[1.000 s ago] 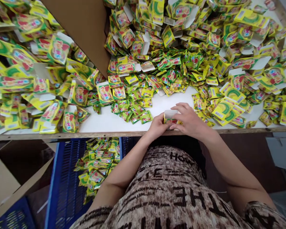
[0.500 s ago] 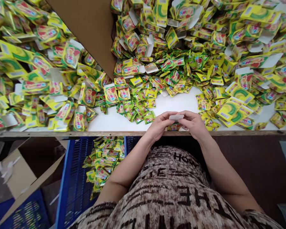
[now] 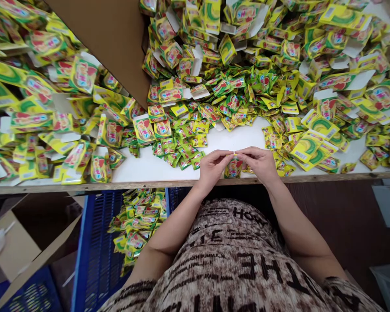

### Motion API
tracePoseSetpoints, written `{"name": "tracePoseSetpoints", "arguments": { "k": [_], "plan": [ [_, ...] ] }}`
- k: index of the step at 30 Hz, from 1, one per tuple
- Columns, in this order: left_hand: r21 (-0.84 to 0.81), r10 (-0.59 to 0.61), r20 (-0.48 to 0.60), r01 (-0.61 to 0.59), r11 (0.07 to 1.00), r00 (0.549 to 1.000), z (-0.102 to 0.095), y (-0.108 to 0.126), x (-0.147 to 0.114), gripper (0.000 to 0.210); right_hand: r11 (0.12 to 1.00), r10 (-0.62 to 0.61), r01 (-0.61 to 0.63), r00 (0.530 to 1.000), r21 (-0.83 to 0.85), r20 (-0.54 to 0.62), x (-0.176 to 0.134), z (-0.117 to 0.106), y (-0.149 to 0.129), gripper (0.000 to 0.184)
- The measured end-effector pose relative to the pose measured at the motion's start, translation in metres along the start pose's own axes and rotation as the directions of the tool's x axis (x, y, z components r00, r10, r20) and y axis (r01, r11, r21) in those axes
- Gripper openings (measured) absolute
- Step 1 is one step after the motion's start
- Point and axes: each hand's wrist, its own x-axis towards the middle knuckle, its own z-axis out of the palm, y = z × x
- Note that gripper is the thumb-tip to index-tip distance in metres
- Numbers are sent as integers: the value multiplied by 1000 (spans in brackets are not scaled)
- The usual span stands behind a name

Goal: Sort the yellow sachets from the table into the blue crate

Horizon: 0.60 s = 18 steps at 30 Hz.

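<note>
At the table's front edge, a small yellow-green printed box (image 3: 233, 169) stands between my two hands with its printed face toward me. My left hand (image 3: 213, 167) pinches its top edge from the left, thumb and fingertips together. From the right, my right hand (image 3: 259, 164) closes thumb and fingers on the same top edge. Only a sliver of white flap shows at the fingertips. Just left of my hands lie several small green sachets (image 3: 182, 149). More yellow sachets (image 3: 274, 141) lie to the right, partly behind my right hand.
Open-flapped boxes (image 3: 247, 17) and sachets heap across the white table (image 3: 149, 162). A brown cardboard panel (image 3: 107, 47) stands in the heap at upper left. Below the wooden edge (image 3: 169, 183) are a blue crate (image 3: 99, 242) holding filled packets and an open carton (image 3: 16, 242).
The white top flap that faced up between my hands is now mostly out of sight, and the box's printed face shows. My fingertips have come together at its top. The view has shifted slightly.
</note>
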Motion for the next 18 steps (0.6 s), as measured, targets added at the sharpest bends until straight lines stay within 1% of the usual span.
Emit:
{"name": "tracePoseSetpoints", "arguments": {
  "k": [1,3,5,6,8,10,12,13,15,16,18],
  "plan": [
    [55,69,17,-70,996,997,-3,0,1,16,999,-27,28,999,-18,30,0,-3,-1,24],
    [141,200,68,-207,968,978,-8,0,0,13,991,-95,103,991,-83,96,0,-8,0,25],
    [177,273,131,-293,940,953,-13,0,-2,15,964,-192,211,973,-161,126,-3,-10,3,24],
    [179,282,157,-308,934,946,-14,-1,-5,18,942,-251,272,960,-198,122,-6,-9,6,22],
    [169,266,183,-297,940,946,-16,-4,-10,23,888,-366,373,927,-269,75,-14,-2,13,17],
    [173,230,191,-263,949,954,-14,-7,-15,22,842,-444,418,896,-340,2,-23,7,20,15],
    [203,197,216,-242,949,956,-10,-10,-17,19,820,-468,418,883,-390,-36,-28,11,22,15],
    [220,183,229,-234,947,956,-8,-11,-18,19,818,-459,412,888,-403,-24,-29,8,22,15],
    [232,147,237,-203,951,960,-4,-10,-16,22,833,-415,373,910,-408,-15,-27,-6,18,16],
    [215,123,210,-169,962,970,-5,-8,-15,24,843,-395,340,917,-417,-50,-26,-17,16,17],
    [117,50,89,-60,991,995,-14,-2,-14,25,845,-372,261,914,-466,-161,-23,-42,13,16]
  ]
}}
